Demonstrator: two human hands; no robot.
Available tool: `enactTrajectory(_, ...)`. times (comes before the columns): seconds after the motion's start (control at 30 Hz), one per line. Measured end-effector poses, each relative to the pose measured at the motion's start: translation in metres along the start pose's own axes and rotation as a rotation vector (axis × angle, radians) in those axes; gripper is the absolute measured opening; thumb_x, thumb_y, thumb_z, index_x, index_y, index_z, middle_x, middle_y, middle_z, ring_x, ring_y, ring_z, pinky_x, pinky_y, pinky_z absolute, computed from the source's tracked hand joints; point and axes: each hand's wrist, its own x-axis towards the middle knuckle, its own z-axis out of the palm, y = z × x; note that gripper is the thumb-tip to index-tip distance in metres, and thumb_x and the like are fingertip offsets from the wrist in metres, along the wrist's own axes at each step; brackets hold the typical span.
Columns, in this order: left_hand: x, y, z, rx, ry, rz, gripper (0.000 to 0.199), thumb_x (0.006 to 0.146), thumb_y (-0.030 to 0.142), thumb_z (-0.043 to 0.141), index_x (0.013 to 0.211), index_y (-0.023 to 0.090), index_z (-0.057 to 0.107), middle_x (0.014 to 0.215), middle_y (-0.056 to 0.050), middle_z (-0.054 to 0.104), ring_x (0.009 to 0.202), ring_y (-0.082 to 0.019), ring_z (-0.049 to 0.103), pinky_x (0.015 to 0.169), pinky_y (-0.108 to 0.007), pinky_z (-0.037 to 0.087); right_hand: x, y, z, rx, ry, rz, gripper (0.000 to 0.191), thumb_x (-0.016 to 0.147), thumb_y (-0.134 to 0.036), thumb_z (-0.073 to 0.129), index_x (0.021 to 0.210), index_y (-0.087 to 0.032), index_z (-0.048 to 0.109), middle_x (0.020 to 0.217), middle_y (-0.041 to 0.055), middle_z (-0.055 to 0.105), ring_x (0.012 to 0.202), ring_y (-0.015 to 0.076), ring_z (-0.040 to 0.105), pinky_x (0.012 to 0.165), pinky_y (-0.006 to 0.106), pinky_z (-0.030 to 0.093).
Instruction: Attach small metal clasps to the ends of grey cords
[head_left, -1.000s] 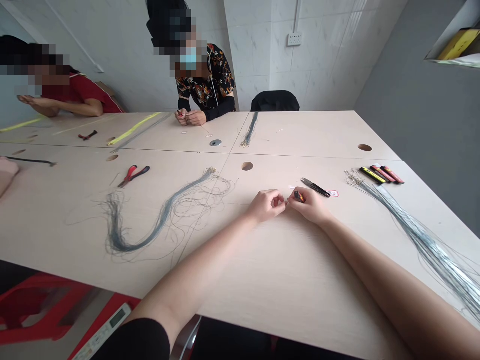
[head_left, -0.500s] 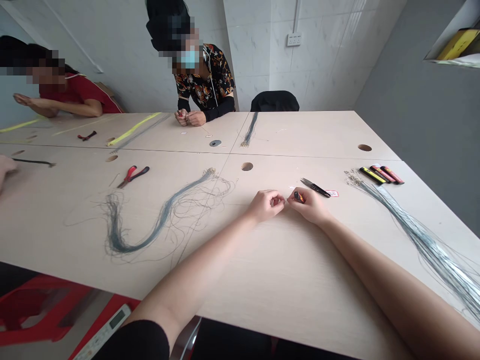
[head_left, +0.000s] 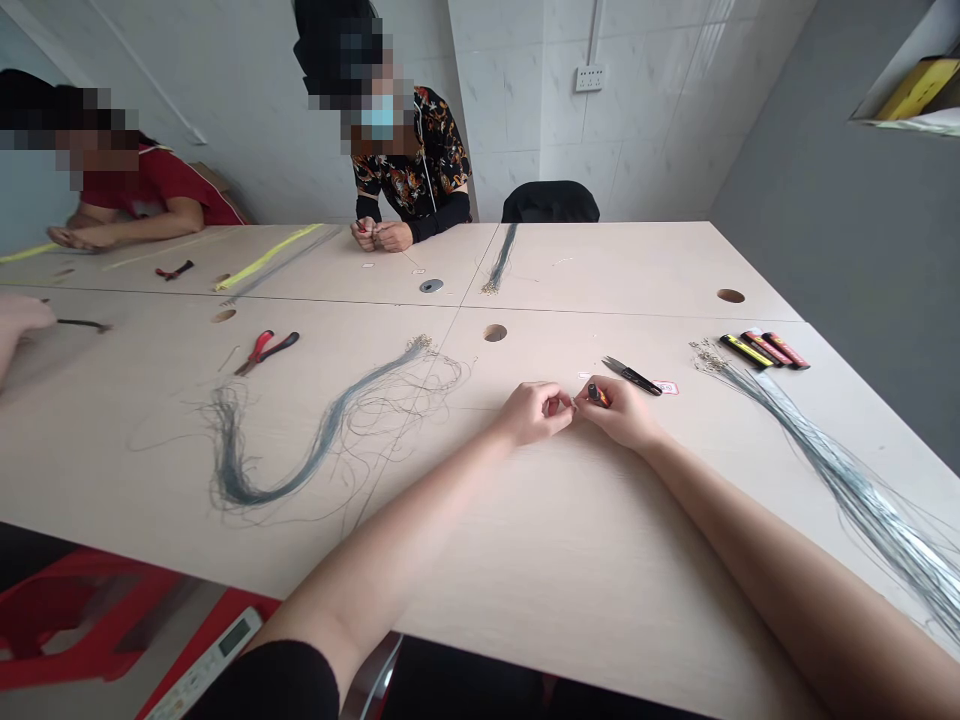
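Close together over the pale table [head_left: 480, 560], my two hands almost meet at the fingertips. My left hand [head_left: 536, 412] is closed in a pinch; whatever is between its fingertips is too small to make out. Wrapped in my right hand [head_left: 626, 412] is a lighter [head_left: 598, 395], its dark end and an orange patch showing above the fingers. Just beyond that hand lie black thread snips [head_left: 631, 375] and a small red-edged label [head_left: 665, 388]. A bundle of grey-blue threads [head_left: 330, 430] with tiny metal ends curves to the left of my left hand.
Several lighters [head_left: 765, 350] lie at the right beside another long thread bundle [head_left: 832, 460]. Red-handled pliers [head_left: 268, 352] rest at the left. Round holes [head_left: 495, 333] pierce the table. Two people [head_left: 409, 170] sit across, and another person's hand [head_left: 22, 322] shows at the left edge.
My left fingertips have shifted slightly right, closer to my right hand. The co-worker's hand at the left edge has moved further into view. The hands of the person in red have moved right and lower.
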Motion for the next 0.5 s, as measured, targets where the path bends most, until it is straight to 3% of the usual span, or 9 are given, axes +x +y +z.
enactTrajectory(0.33,0.0016,-0.0024,0.002,0.028,0.035,0.009,0.007,0.074,0.018,0.059,0.07,0.016,0.064,0.062,0.002,0.059,0.055,-0.009,0.046,0.058,-0.022,0.039,-0.0009,-0.0006,0.0006,-0.011,0.006,-0.001,0.013,0.067,-0.03,0.049,0.063,-0.018,0.049,0.058,-0.0017,0.043,0.058,0.0116,0.036,0.054,0.026,0.027)
enactTrajectory(0.5,0.0022,-0.0002,0.0004,-0.054,0.048,-0.056,0.01,0.073,0.02,0.058,0.066,0.015,0.063,0.058,0.003,0.057,0.052,-0.008,0.043,0.054,-0.021,0.036,-0.0008,0.0003,0.0008,-0.009,0.01,-0.018,0.013,0.069,-0.029,0.05,0.064,-0.018,0.05,0.059,-0.0013,0.045,0.059,0.0118,0.037,0.055,0.025,0.028)
